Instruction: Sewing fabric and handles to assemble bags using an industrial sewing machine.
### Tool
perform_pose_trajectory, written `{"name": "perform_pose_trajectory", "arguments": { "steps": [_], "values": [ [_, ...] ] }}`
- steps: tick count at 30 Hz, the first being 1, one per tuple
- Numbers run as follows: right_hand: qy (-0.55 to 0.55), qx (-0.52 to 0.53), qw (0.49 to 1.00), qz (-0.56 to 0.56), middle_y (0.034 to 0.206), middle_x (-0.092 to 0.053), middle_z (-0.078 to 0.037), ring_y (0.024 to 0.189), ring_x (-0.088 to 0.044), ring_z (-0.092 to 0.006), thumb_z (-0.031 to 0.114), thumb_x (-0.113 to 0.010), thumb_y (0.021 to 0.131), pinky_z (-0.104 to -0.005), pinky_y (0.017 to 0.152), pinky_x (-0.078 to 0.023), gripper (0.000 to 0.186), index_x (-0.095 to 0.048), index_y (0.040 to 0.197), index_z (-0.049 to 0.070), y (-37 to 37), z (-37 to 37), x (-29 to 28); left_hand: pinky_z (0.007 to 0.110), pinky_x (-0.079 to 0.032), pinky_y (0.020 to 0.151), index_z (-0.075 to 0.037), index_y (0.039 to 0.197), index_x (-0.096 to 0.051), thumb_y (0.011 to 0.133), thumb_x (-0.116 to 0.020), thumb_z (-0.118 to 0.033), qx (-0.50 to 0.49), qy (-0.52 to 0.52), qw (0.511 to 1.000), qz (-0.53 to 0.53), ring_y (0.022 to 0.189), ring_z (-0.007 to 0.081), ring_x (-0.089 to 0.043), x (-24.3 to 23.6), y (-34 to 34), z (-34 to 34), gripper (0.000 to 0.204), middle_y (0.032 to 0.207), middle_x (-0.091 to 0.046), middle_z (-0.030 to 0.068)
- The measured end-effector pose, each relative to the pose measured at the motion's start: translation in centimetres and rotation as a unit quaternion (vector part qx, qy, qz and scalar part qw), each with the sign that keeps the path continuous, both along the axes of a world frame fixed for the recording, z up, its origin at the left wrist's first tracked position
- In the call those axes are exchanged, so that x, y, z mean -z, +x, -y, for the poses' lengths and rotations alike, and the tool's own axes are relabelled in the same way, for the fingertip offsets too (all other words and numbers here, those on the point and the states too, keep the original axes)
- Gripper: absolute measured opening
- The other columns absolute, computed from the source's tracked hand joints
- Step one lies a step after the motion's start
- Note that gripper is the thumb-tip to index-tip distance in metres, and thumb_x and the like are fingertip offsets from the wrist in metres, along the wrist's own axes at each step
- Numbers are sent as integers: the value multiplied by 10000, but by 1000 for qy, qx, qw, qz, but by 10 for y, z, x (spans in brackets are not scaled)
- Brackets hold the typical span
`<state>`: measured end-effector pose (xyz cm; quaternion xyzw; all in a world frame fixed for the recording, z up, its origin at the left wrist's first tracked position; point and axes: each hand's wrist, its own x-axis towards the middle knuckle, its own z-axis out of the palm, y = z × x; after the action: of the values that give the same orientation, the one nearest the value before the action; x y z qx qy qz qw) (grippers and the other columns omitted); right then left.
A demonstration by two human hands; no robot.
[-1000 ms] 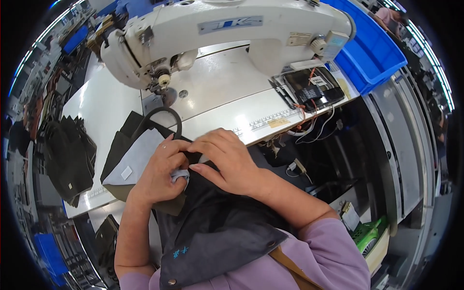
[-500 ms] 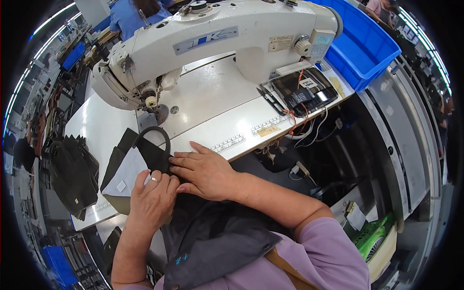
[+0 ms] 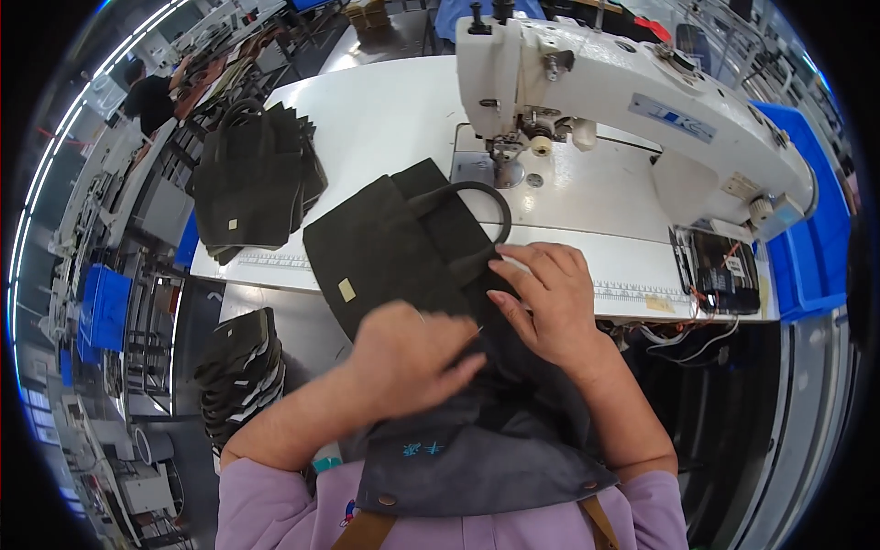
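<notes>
A dark fabric bag (image 3: 403,243) lies on the white bench (image 3: 385,110) just before the sewing machine (image 3: 623,101), long axis slanting toward it. The right hand (image 3: 545,298) presses flat on its near edge; the left hand (image 3: 408,353), blurred, loosely curled, rests beside.

left hand (image 3: 403,357) motion-blurred, I can't read its grip | lower part of dark bag (image 3: 394,247) hidden under both hands | right hand (image 3: 545,302) fingertips partly buried in fabric | bench (image 3: 385,119) far edge bends away into the picture's rim
</notes>
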<state>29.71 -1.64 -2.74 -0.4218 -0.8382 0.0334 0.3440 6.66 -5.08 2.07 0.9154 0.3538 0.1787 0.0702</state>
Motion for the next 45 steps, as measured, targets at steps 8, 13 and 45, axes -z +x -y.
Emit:
{"name": "perform_pose_trajectory", "arguments": {
  "steps": [8, 13, 45],
  "values": [
    [17, -38, 998, 55, 1239, -674, -56, 1260, -582, -239, 308, -734, 888, -507, 1164, -321, 376, -688, 1190, 90, -21, -5, 1, 475, -422, 1057, -1, 1167, -635, 865, -743, -516, -285, 150, 946, 20, 1248, 384, -561, 56, -84, -131, 606, 1352, -587, 197],
    [18, -62, 998, 14, 984, -727, -15, 1027, -679, -208, 253, -765, 859, -464, 1075, -407, 209, -738, 1005, 105, -3, 11, -5, 478, -353, 1121, 10, 1246, -590, 843, -736, -581, -217, 77, 972, 53, 1299, 384, -515, 63, -48, -141, 730, 1409, -536, 194],
    [-129, 32, 990, 56, 1034, -622, -115, 1035, -580, -311, 487, -822, 757, -429, 909, -472, 562, -675, 1097, 64, 27, -69, -7, 404, -526, 732, -34, 921, -686, 838, -786, -308, -130, -76, 988, 29, 738, 298, -687, 3, 33, -105, 304, 741, -697, 116]
  ]
}}
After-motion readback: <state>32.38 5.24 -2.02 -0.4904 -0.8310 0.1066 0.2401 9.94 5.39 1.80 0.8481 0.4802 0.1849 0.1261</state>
